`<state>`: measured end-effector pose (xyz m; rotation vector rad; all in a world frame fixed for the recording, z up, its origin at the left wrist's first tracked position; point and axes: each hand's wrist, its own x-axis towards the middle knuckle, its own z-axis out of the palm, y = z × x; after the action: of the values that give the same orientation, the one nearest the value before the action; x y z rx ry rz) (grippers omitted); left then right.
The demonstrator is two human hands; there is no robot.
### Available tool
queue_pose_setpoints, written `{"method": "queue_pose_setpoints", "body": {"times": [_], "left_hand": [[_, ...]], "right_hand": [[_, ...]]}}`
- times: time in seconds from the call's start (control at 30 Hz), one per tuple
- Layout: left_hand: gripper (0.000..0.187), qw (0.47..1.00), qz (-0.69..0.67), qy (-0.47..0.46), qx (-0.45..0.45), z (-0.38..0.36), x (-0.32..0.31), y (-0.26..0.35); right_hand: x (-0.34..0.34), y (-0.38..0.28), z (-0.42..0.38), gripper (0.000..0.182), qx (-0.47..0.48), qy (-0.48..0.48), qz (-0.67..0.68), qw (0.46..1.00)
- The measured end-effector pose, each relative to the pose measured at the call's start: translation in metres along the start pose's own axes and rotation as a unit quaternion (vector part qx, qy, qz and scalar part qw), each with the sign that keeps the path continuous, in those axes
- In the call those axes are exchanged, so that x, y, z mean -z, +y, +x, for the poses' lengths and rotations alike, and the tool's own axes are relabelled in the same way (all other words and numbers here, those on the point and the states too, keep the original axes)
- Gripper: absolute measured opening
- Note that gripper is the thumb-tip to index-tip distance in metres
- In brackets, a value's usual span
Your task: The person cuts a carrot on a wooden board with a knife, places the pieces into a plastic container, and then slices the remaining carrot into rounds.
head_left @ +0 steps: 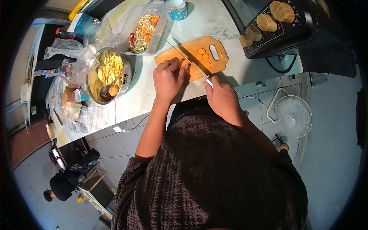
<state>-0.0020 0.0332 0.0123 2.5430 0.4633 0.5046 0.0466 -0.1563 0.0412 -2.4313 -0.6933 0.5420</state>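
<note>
My right hand (222, 96) is closed round the white handle of a knife (195, 67), whose blade slants up and left across a wooden cutting board (218, 44). Left of the blade, my left hand (168, 78) presses down with curled fingers on a carrot (184, 62), mostly hidden under the fingertips. Several round carrot slices (202, 53) lie on the board to the right of the blade, near the board's handle slot.
A metal pot (128, 73) of pale cut pieces with a spoon stands left, below a plastic container (160, 32) of shredded vegetables. Plastic bags (65, 50) crowd the counter's left end. An oven (268, 28) stands right, a fan (293, 115) below it. Another person (65, 186) is at lower left.
</note>
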Motion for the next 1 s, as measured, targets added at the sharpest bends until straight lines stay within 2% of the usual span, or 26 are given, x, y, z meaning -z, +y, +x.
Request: {"method": "queue_pose_setpoints", "body": {"times": [0.6, 1.0], "left_hand": [[0.022, 1.0, -0.016, 0.015, -0.016, 0.001, -0.001, -0.002], [0.022, 1.0, -0.007, 0.013, -0.026, 0.001, -0.004, -0.005]], "right_hand": [[0.001, -0.008, 0.001, 0.028, 0.005, -0.003, -0.042, 0.999], [0.003, -0.013, 0.013, 0.03, -0.013, -0.036, -0.021, 0.999]]}}
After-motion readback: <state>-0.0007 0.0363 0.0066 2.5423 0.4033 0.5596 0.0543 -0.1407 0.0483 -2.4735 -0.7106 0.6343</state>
